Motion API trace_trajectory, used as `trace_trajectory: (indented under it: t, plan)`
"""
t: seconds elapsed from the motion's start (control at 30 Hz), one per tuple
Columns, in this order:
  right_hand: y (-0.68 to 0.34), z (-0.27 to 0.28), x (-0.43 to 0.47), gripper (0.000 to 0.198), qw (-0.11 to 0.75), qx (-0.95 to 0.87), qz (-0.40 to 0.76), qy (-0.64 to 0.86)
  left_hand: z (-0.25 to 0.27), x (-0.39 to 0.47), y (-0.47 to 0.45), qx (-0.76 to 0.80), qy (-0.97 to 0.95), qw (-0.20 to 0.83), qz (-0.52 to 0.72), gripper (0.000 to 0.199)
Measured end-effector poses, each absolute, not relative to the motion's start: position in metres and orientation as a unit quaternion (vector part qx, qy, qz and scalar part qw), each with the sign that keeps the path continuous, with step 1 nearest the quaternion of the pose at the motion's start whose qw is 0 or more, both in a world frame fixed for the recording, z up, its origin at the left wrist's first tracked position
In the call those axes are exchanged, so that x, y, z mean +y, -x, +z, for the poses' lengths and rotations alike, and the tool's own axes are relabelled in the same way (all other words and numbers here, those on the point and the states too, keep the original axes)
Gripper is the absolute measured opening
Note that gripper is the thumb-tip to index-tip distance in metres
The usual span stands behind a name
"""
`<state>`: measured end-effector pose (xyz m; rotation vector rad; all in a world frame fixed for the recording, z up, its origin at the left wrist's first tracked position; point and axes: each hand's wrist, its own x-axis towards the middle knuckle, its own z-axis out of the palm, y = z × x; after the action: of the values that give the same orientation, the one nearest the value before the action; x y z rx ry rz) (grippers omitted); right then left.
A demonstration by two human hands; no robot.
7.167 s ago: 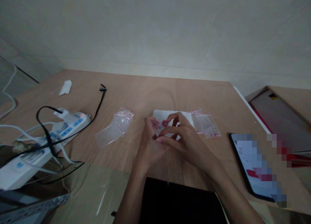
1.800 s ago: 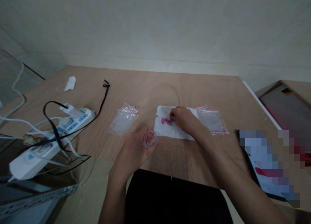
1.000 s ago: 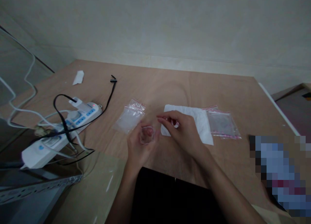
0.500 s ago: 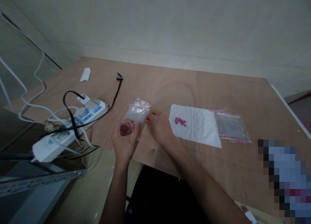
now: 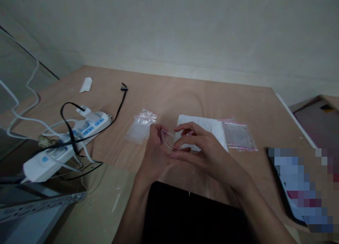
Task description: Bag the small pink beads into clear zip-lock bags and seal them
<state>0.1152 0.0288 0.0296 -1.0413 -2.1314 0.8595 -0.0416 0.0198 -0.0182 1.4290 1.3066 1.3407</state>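
Note:
My left hand [image 5: 158, 150] is wrapped round a small clear plastic cup [image 5: 165, 140], tipped with its mouth toward the right. At that mouth is my right hand [image 5: 197, 147], its fingers curved and apart, their tips at or beside the rim. I cannot tell whether they touch it, and the cup's contents are hidden. Behind the right hand lies a white cloth [image 5: 209, 124], partly covered by it. A little of the pink beads [image 5: 190, 133] on the cloth shows between the fingers.
Clear zip bags [image 5: 141, 125] lie left of my hands, and more zip bags [image 5: 239, 134] right of the cloth. A white power strip [image 5: 91, 125] with tangled cables is at the left. A paper scrap [image 5: 86, 84] lies behind it. A blurred-out flat device [image 5: 288, 187] is at the right.
The left hand has moved right, away from the zip bags, and tipped the cup. My right hand has left the bags and come to the cup's mouth, fingers spreading. The view has shifted slightly right.

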Motion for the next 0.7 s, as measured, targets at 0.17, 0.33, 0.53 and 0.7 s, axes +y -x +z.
trace_trajectory:
  t: [0.17, 0.33, 0.53, 0.7]
  plan:
    - [-0.148, 0.021, 0.025, 0.012, 0.362, -0.730, 0.373, 0.444, -0.012, 0.014, 0.039, 0.439, -0.559, 0.468, 0.525, 0.022]
    - [-0.158, 0.007, 0.020, 0.027, 0.474, -0.613, 0.416, 0.476, -0.014, 0.020, 0.025, 0.494, -0.532, 0.417, 0.547, 0.011]
    - [-0.160, 0.001, 0.016, 0.040, 0.522, -0.556, 0.431, 0.483, -0.016, 0.019, 0.016, 0.504, -0.529, 0.424, 0.535, 0.011]
    - [-0.156, -0.006, 0.014, 0.013, 0.518, -0.520, 0.459, 0.500, -0.015, 0.017, 0.013, 0.535, -0.545, 0.389, 0.516, 0.013]
